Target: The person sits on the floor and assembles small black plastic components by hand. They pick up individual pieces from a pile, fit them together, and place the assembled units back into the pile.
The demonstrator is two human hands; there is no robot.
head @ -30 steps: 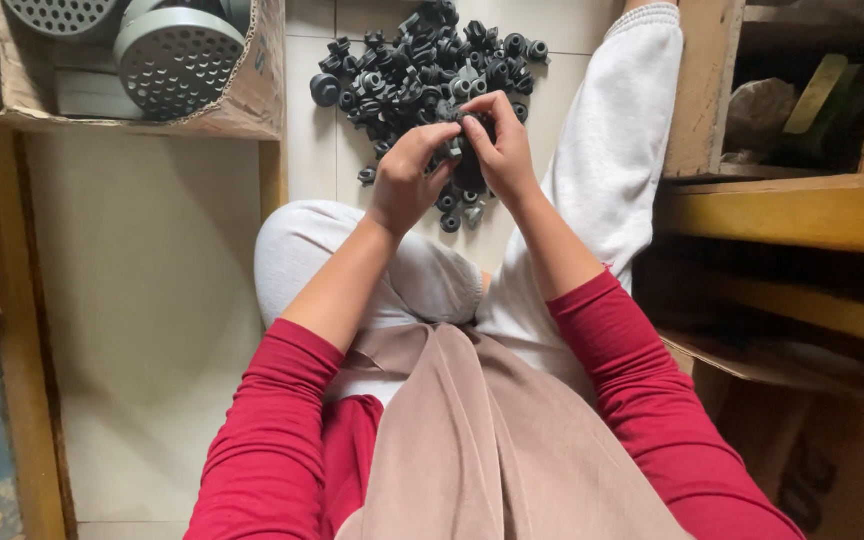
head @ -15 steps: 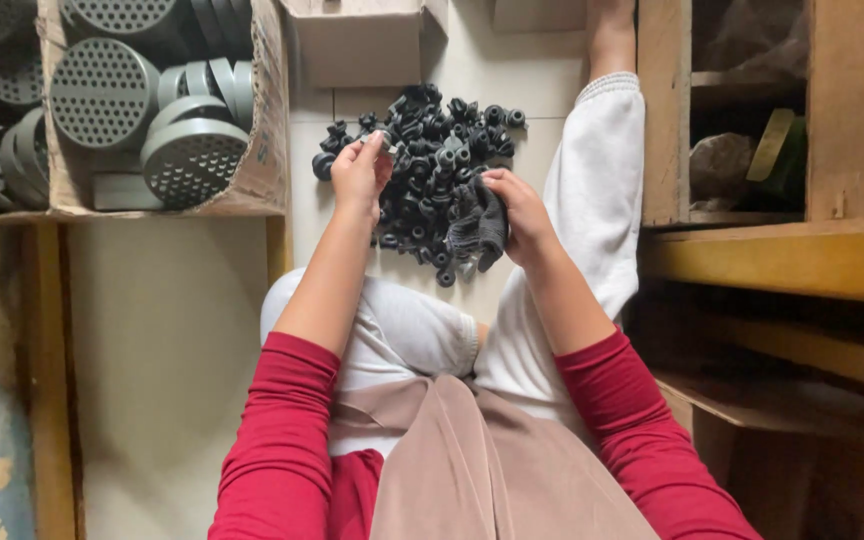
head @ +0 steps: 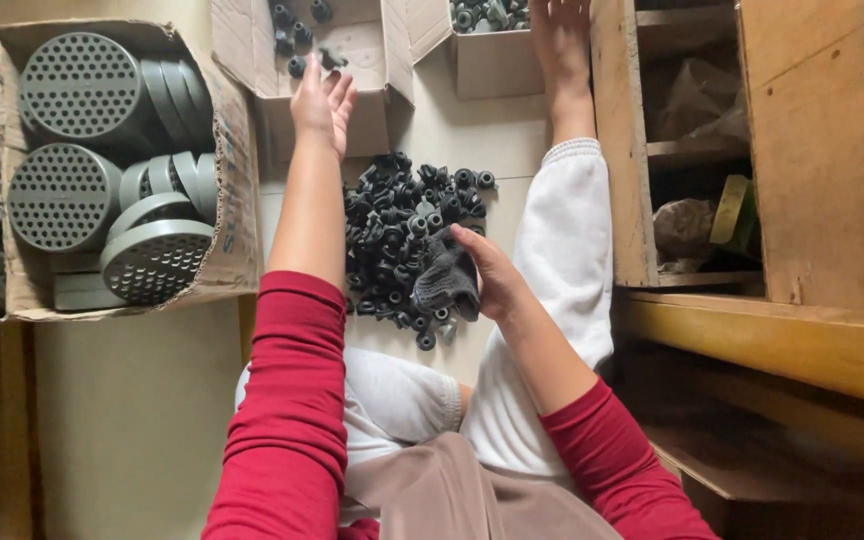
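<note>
Right now your left hand (head: pixel 322 100) is stretched out over the open cardboard box (head: pixel 352 110) ahead of you, palm facing down and fingers spread loose, gripping nothing. Just past its fingertips a small dark rubber piece (head: pixel 332 58) sits at the box's far wall; whether it is in the air or resting there cannot be told. A few more black pieces (head: pixel 297 30) lie deeper in the same box.

Your right hand (head: pixel 487 275) rests at the near right edge of the pile of black rubber parts (head: pixel 407 230) on the pale floor (head: pixel 132 420). It is curled around a dark grey cloth (head: pixel 444 280), thumb on top, and the cloth touches the pile's edge. The pile lies between your legs, just left of your outstretched leg in its white trouser (head: pixel 562 250), whose bare foot (head: pixel 560 40) reaches up beside a second, smaller box (head: pixel 497 60) that also holds dark parts.

To your left, a large cardboard carton (head: pixel 227 190) lies on its side, packed with grey round perforated discs (head: pixel 77 85) stacked on edge. To your right stands a wooden shelf unit (head: pixel 812 170), with crumpled bags and a green-yellow packet (head: pixel 732 210) in its compartments. Your red sleeves (head: pixel 287 400) fill the lower part of the view.
</note>
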